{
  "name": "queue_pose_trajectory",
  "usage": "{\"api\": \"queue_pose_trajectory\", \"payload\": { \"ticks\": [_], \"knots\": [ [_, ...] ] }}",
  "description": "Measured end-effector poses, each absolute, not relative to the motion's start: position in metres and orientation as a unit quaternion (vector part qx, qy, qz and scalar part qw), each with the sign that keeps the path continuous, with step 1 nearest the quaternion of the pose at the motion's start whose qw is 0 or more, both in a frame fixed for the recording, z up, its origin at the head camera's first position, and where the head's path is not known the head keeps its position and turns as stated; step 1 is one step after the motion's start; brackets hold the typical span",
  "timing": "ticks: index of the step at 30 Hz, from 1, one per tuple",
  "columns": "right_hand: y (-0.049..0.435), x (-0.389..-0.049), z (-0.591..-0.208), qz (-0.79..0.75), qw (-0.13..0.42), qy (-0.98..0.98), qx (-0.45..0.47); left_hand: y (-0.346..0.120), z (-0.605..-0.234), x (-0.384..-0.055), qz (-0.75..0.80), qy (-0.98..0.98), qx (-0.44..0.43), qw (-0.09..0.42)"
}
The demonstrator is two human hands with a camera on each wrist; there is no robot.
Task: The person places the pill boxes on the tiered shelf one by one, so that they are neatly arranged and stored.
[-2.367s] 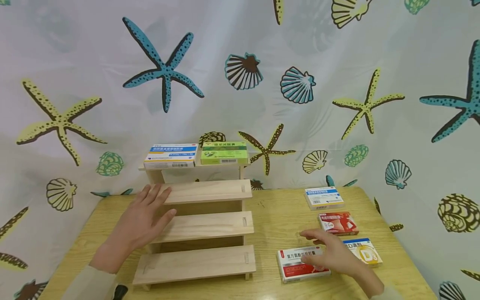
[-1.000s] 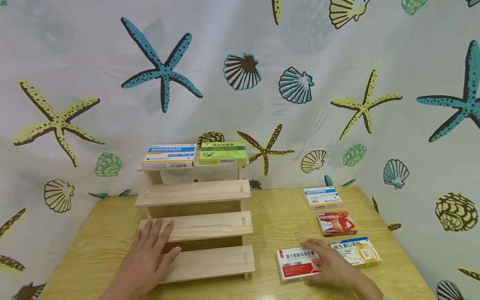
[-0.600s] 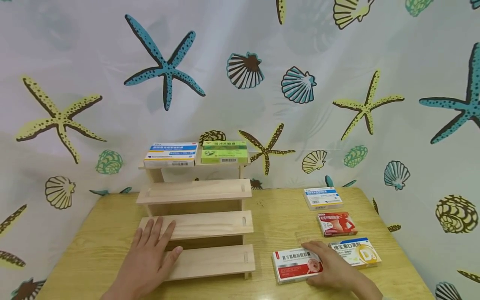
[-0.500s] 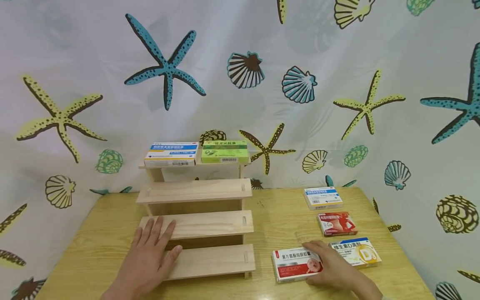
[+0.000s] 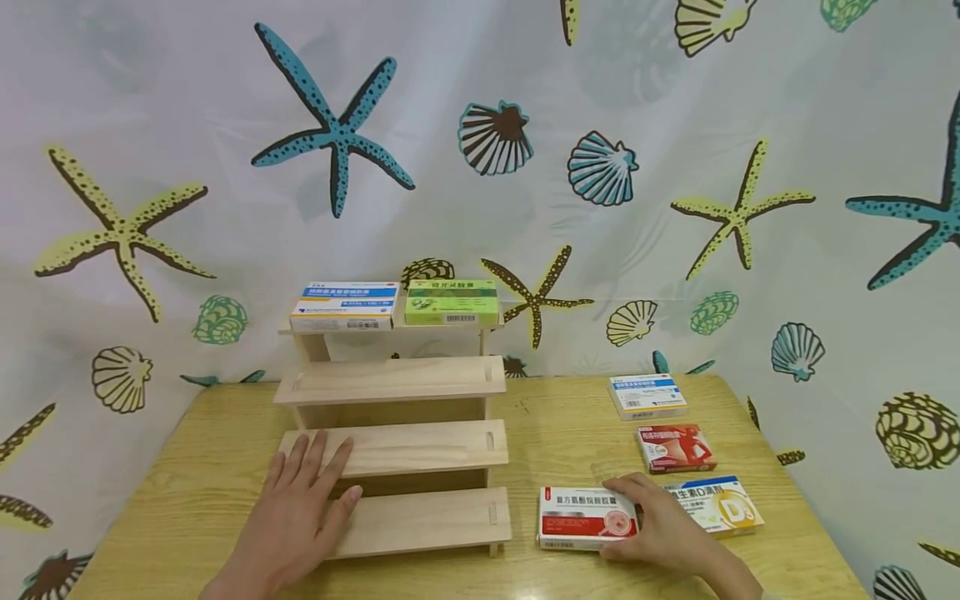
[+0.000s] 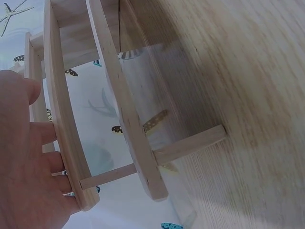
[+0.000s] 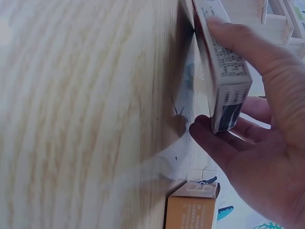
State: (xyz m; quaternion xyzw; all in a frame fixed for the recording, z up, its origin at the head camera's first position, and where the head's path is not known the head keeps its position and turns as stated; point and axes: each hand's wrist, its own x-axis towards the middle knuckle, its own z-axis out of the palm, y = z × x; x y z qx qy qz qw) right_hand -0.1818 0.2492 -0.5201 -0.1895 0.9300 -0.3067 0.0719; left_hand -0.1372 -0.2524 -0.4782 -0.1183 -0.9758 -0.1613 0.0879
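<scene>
My right hand (image 5: 663, 533) grips the right end of a red-and-white medicine box (image 5: 577, 518), with the thumb (image 7: 238, 40) on one long side and fingers on the other. In the right wrist view, the held end of the box (image 7: 228, 81) appears raised off the table. My left hand (image 5: 296, 508) lies with fingers extended on the left end of a tier second from the bottom of a wooden stepped rack (image 5: 420, 446). The left wrist view shows this hand (image 6: 28, 162) against the edge of the rack (image 6: 66, 109).
A blue-and-white box (image 5: 345, 306) and a green box (image 5: 452, 302) stand on the top tier. To the right on the table (image 5: 555, 417) lie another blue-and-white box (image 5: 648, 395), a red box (image 5: 677, 447) and a vitamin D box (image 5: 723, 504). A patterned curtain (image 5: 525, 208) hangs behind.
My left hand moved down from an upper tier to a lower one. My right hand reached the red-and-white box, took hold of it and shifted it left, straightening it.
</scene>
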Motion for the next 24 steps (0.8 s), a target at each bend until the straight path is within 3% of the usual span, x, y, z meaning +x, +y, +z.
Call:
{"api": "queue_pose_trajectory", "payload": {
  "ticks": [24],
  "knots": [
    [0.241,-0.183,-0.472,-0.337,0.010,0.926,-0.172,-0.251,-0.478,-0.135,-0.156,-0.976,-0.120,0.095]
  ]
}}
